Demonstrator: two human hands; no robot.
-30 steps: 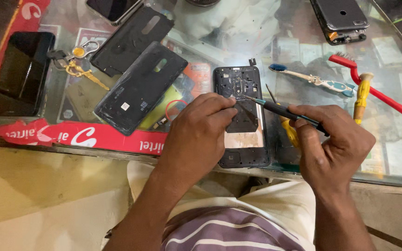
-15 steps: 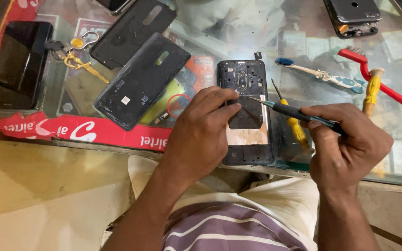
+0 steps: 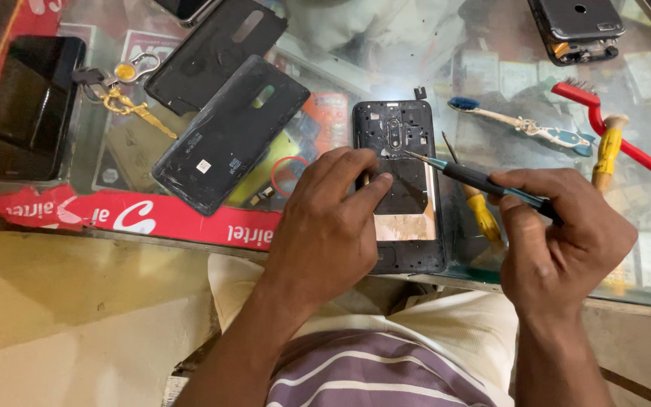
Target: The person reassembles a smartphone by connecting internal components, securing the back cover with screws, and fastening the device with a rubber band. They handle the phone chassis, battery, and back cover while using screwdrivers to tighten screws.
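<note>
Two hands work at the near edge of a glass tabletop [image 3: 491, 53]. Left hand [image 3: 329, 226] rests on an opened phone [image 3: 401, 188], fingers [image 3: 356, 169] spread and pressing its dark frame, apparently to steady it. Right hand [image 3: 559, 241] has its fingers closed around a slim black screwdriver [image 3: 484, 181], held pen-style, the metal tip angled toward the phone's upper section beside the camera module. Phone lies flat, back removed, matt black inner plate and a coppery patch exposed. Left of it, a glossy dark back cover [image 3: 227, 136] lies tilted. Right, a yellow-handled tool [image 3: 480, 211], a toothbrush [image 3: 521, 124] and a red brush [image 3: 619, 147]. Farther off, keys [image 3: 126, 98] and another phone [image 3: 578, 26].
</note>
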